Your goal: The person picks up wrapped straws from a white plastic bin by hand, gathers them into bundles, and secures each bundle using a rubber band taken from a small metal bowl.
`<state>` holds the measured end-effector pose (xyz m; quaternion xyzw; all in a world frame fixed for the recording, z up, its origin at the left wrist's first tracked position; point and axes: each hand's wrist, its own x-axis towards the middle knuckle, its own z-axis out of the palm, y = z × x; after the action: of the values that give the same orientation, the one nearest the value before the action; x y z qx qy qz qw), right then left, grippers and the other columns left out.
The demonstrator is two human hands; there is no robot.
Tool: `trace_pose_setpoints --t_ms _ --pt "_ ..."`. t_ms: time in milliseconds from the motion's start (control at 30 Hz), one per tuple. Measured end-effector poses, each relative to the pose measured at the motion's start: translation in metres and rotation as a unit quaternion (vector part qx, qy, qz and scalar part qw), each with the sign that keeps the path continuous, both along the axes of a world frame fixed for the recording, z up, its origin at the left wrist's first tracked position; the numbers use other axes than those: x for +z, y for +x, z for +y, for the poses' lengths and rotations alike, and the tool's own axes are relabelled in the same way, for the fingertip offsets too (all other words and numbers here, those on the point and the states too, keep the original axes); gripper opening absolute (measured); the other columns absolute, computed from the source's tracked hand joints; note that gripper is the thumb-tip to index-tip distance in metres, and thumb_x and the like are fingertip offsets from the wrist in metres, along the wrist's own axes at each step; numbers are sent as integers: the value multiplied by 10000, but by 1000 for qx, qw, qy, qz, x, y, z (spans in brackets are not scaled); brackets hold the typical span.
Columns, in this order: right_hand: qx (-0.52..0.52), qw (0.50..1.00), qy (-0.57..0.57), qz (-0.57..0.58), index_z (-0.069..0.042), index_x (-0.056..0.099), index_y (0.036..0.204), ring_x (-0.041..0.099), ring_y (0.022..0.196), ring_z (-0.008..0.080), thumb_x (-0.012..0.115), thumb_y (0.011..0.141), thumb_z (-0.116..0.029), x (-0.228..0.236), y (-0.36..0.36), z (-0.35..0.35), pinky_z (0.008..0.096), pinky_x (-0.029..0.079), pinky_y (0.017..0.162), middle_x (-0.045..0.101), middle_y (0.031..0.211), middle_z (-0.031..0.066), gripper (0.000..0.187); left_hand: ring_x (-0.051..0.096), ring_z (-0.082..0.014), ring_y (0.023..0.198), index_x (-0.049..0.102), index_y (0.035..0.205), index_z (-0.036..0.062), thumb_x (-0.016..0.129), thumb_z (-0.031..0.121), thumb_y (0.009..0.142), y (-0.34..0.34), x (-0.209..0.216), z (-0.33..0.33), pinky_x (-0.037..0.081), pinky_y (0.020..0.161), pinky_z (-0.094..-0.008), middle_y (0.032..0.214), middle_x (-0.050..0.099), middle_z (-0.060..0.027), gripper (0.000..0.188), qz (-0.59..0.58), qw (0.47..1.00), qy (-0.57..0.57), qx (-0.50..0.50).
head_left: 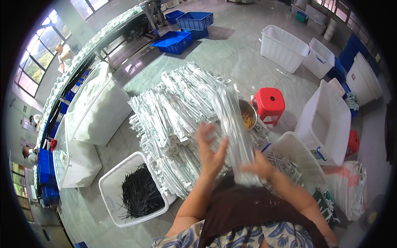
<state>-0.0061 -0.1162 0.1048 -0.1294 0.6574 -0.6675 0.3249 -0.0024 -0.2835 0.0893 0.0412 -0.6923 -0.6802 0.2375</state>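
Observation:
A bundle of long thin sleeves (231, 128), white and clear and blurred by motion, stands tilted in front of my apron. My right hand (262, 167) is closed around its lower end from the right side. Just left of the bundle, my left hand (211, 155) is spread, its thumb and fingers apart and smeared by motion; no object shows in it. Beneath and beyond both hands rises a big pile of similar white-wrapped packs (173, 111), stacked in rows. Behind the bundle, partly hidden, sits a metal bowl (253, 110) with yellow bands (247, 120) inside.
A white bin (108, 182) of thin black sticks (142, 194) stands at left. Right of me are white tubs (320, 124), a red stool (271, 103) and a white sack (349, 190). Blue crates (171, 41) lie farther off; people sit along a conveyor (89, 51) at far left.

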Motion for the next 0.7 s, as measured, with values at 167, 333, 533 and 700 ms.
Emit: trace_pose_setpoints --t_ms 167,333,533,700 --pt "-12 952 228 202 28 268 1272 523 1006 318 690 606 -271 46 -109 -95 361 417 860 509 1095 247 843 428 -209 1104 358 1212 20 627 104 768 6 36 -80 376 885 -338 1174 433 -125 526 42 969 -187 156" --pt "95 856 427 276 63 376 1210 429 1090 344 619 661 -298 -17 -168 -165 388 367 919 460 1142 265 700 445 -199 1084 415 1170 6 624 105 769 -3 21 -115 370 870 -321 1148 467 -111 463 -8 959 -231 167" --pt "-138 795 254 533 17 535 1077 414 1133 324 532 765 -143 -61 -77 -96 400 357 919 493 1155 183 351 544 -240 909 465 1075 -50 555 16 787 6 0 -66 434 777 -314 987 560 -151 309 55 965 -237 98" --pt "-100 914 144 367 -55 554 1037 530 996 254 548 736 -97 -125 61 11 366 411 845 558 1047 104 304 562 -225 702 485 913 -61 501 -14 800 49 -36 9 466 650 -293 797 582 -164 123 53 969 -146 -190"
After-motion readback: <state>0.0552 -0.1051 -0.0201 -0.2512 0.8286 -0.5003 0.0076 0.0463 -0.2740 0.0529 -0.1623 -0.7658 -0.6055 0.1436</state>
